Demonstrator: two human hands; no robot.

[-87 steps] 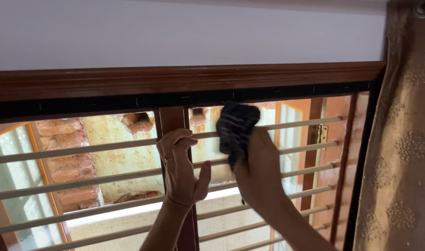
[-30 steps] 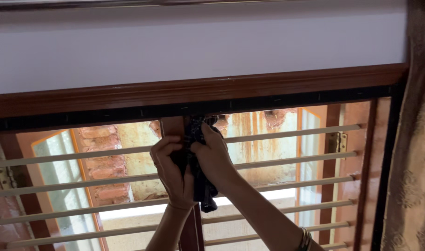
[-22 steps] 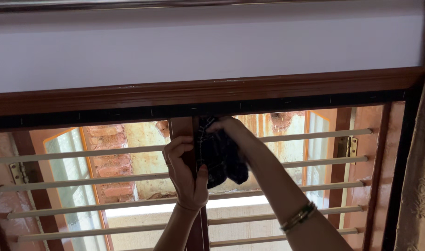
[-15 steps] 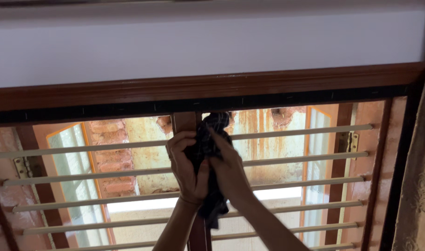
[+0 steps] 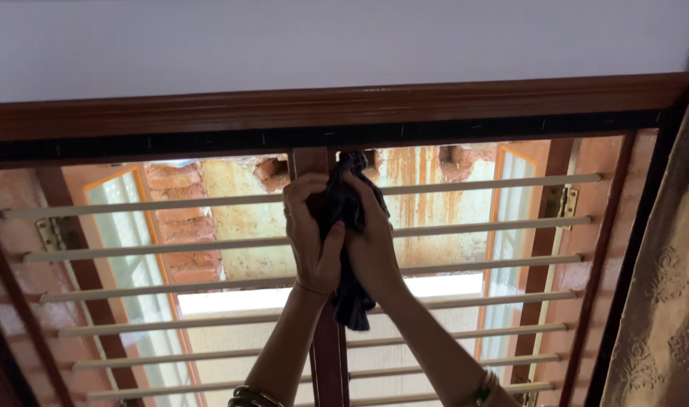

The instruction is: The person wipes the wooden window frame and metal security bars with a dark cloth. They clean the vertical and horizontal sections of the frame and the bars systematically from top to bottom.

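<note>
Both hands have drawn together since three seconds ago, when the right one worked alone on the bars off to the right; now they meet on the central wooden post (image 5: 319,354) of the window. Her left hand (image 5: 313,240) wraps the post from its left side, fingers curled round the top, thumb pressed inward. Her right hand (image 5: 371,240) closes against it from the other side, and the dark cloth (image 5: 349,298) is pinched between the two palms, bunched above the fingers and hanging in a loose tail below the wrists. So both hands are pressed together on the cloth, with the post inside the grip.

Just above the grip runs the dark top rail of the frame (image 5: 344,136); white horizontal bars (image 5: 480,224) pass to either side of it and behind. A patterned curtain (image 5: 664,301) hangs well off to the right. Bangles (image 5: 252,396) show low on the left forearm.

To wipe this post well, I would judge it best to keep the cloth wrapped fully round the wood, hold even pressure from both palms, and slide in one steady stroke along the post, working the folded edge into the corner where it meets the rail.
</note>
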